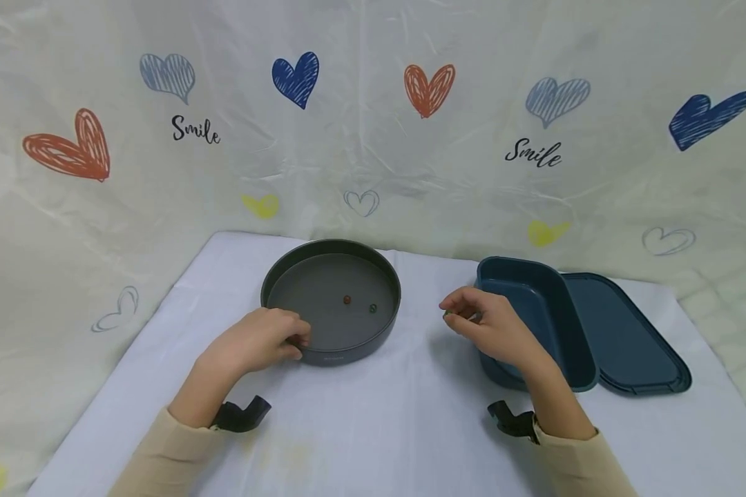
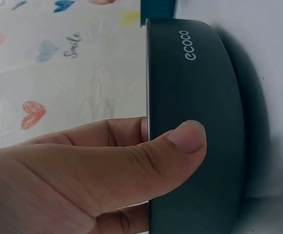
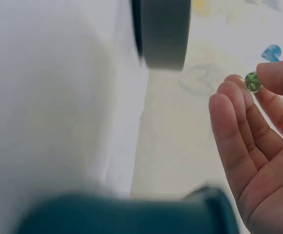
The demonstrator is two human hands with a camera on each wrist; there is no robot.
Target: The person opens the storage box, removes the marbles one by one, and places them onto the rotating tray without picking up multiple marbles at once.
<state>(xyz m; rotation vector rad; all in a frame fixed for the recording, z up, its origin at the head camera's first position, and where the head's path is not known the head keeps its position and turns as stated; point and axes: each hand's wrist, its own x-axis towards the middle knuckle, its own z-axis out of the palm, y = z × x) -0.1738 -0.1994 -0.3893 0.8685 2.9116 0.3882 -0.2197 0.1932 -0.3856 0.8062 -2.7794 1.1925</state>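
A round dark grey pan [image 1: 317, 286] with "ecoco" on its side stands on the white cloth. My left hand [image 1: 257, 342] grips its near left rim, the thumb on the outer wall and the other fingers inside, as the left wrist view shows. On the pan's floor lie a reddish-brown marble [image 1: 347, 299] and a greenish one [image 1: 373, 308]. Between thumb and fingertips my right hand [image 1: 494, 331] pinches a green glass marble [image 3: 252, 82]. This hand is raised beside the left wall of a deep blue rectangular box [image 1: 550, 324], whose interior it partly hides.
To the right of the box lies a flat blue lid [image 1: 630, 342], partly hidden by it. White cloth [image 1: 404, 414] covers the table, and a pale sheet [image 1: 360, 152] printed with hearts hangs behind. Each wrist wears a black camera mount [image 1: 242, 415].
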